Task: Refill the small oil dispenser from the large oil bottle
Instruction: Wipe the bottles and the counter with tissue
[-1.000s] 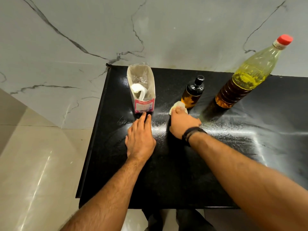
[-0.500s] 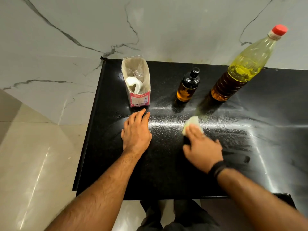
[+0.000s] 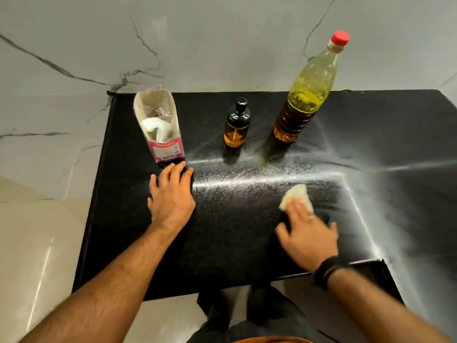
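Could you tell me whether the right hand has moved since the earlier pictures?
Yes. The right hand with its tissue has slid rightward and nearer the person, away from the small dispenser.

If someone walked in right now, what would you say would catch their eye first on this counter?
Probably the tall large oil bottle with its red cap, standing at the back right of the black counter, with the small oil dispenser just left of it. Next, the right hand pressing a pale cloth onto the streaked surface. The left hand lies flat in front of an open tissue packet.
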